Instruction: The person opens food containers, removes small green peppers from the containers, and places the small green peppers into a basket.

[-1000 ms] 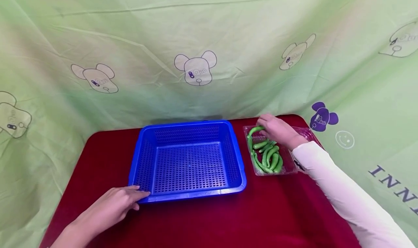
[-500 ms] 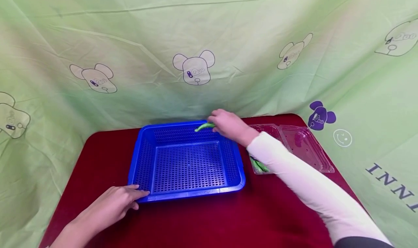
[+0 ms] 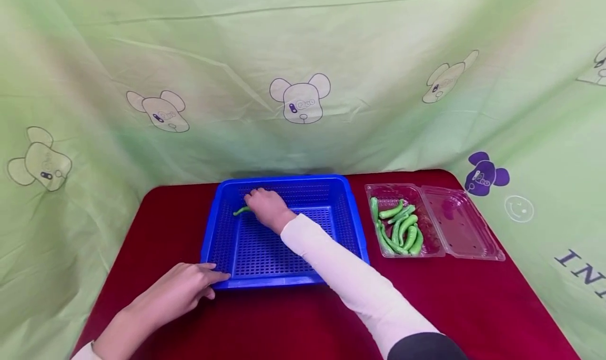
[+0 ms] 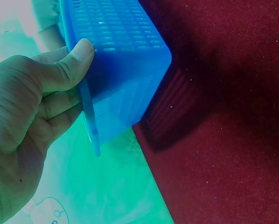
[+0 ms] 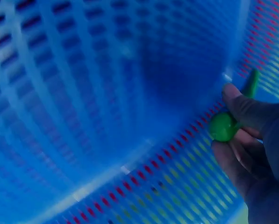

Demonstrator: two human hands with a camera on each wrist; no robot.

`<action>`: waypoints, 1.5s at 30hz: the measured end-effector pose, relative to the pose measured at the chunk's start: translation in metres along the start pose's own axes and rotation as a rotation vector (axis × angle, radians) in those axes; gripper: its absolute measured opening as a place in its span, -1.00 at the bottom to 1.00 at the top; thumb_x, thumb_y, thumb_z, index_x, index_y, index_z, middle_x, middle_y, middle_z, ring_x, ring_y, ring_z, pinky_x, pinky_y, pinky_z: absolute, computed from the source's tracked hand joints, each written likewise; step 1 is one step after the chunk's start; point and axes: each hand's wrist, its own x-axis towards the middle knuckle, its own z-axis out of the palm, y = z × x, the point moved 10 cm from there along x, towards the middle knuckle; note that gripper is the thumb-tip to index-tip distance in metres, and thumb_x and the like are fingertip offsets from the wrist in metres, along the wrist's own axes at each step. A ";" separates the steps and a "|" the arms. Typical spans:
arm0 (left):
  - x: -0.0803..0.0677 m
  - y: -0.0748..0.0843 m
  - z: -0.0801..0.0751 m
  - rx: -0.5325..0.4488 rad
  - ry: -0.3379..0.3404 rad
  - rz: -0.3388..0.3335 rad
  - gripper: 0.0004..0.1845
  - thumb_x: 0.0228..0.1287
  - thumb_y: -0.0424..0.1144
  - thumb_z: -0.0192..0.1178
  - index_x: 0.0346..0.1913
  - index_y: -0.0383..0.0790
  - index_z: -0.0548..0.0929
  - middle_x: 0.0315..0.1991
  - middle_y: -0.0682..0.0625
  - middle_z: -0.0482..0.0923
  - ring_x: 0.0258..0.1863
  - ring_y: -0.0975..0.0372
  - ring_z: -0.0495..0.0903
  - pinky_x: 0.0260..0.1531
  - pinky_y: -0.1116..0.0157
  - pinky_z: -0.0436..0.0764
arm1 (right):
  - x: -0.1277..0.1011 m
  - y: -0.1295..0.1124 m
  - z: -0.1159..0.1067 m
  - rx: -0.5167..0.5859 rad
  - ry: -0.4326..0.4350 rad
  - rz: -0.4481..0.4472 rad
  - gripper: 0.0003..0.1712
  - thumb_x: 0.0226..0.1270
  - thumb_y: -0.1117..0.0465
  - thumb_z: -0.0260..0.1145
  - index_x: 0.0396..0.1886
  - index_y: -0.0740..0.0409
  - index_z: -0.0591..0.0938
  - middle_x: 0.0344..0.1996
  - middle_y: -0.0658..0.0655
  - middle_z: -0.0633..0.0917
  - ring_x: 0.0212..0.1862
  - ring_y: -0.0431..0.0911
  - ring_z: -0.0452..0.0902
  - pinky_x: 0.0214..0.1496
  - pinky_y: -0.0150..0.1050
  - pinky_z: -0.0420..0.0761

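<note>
In the head view, my right hand [image 3: 270, 210] is inside the blue plastic basket [image 3: 279, 282], toward its far left part. It pinches a green chili pepper [image 3: 241, 211] whose thin end sticks out to the left. The right wrist view shows the pepper's rounded end [image 5: 222, 127] between thumb and fingers, above the perforated floor and wall. At the basket's near left corner, my left hand [image 3: 187, 286] grips the rim; the left wrist view has its thumb [image 4: 76, 60] on the outer side and fingers across the edge.
Right of the basket lies an opened clear plastic box [image 3: 395, 186] holding several green chili peppers [image 3: 406, 231], its lid [image 3: 454, 223] folded out to the right. A dark red cloth [image 3: 293, 323] covers the table. A printed green curtain [image 3: 227, 149] hangs behind.
My right hand has carried a pepper leftward from the clear box, over the basket's far right part, into its left side. The left hand keeps its place on the rim. The view has shifted slightly.
</note>
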 end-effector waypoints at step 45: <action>-0.001 -0.003 0.001 -0.014 0.007 -0.011 -0.59 -0.02 -0.48 0.50 -0.03 -0.16 0.83 -0.27 0.16 0.82 -0.02 -0.06 0.79 -0.11 0.07 0.81 | -0.204 0.276 0.001 0.321 -0.154 0.333 -0.68 0.25 0.21 0.49 -0.64 0.08 0.59 -0.67 -0.05 0.57 -0.53 -0.14 0.43 -0.42 -0.16 0.52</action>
